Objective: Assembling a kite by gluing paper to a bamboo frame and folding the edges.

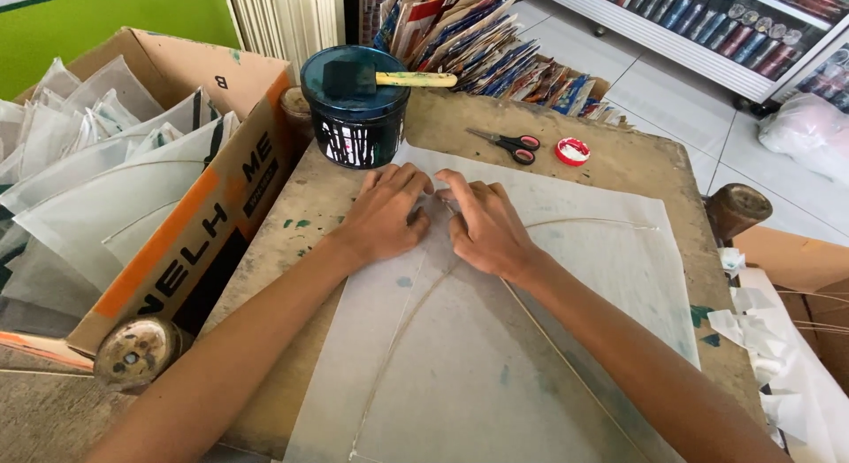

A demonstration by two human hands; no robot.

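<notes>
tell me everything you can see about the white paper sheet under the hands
The sheet is thin, translucent white paper, roughly square, lying flat on the wooden table. Thin pale sticks lie on it: one runs straight toward the camera and one bows across. Faint teal smudges dot it. Its top corner sits by the dark paint tub. The left hand and right hand press flat on its upper part, fingertips close together. Its near edge runs out of view.
</notes>
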